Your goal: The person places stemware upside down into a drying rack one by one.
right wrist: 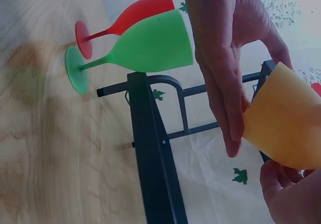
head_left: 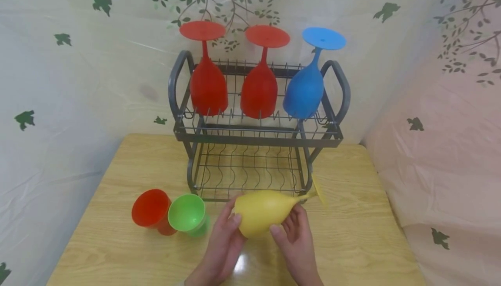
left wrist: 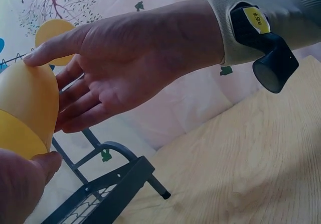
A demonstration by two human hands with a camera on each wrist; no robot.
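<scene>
A yellow plastic goblet (head_left: 266, 212) lies sideways in both hands in front of the rack, its foot pointing right. My left hand (head_left: 225, 244) grips the bowl at its rim end, thumb on the near side. Near the stem, my right hand (head_left: 296, 243) holds the bowl's narrow end between thumb and fingers. In the left wrist view the right hand (left wrist: 125, 63) has its thumb over the yellow bowl (left wrist: 30, 91). The right wrist view shows the left hand (right wrist: 225, 48) with fingers along the bowl's rim (right wrist: 281, 116).
A dark two-tier dish rack (head_left: 258, 139) stands at the back. Upside down on its top tier are a red goblet (head_left: 208, 87), another red goblet (head_left: 259, 90) and a blue goblet (head_left: 304, 92). Left on the table, a red goblet (head_left: 150, 207) and a green goblet (head_left: 187, 212) stand upright.
</scene>
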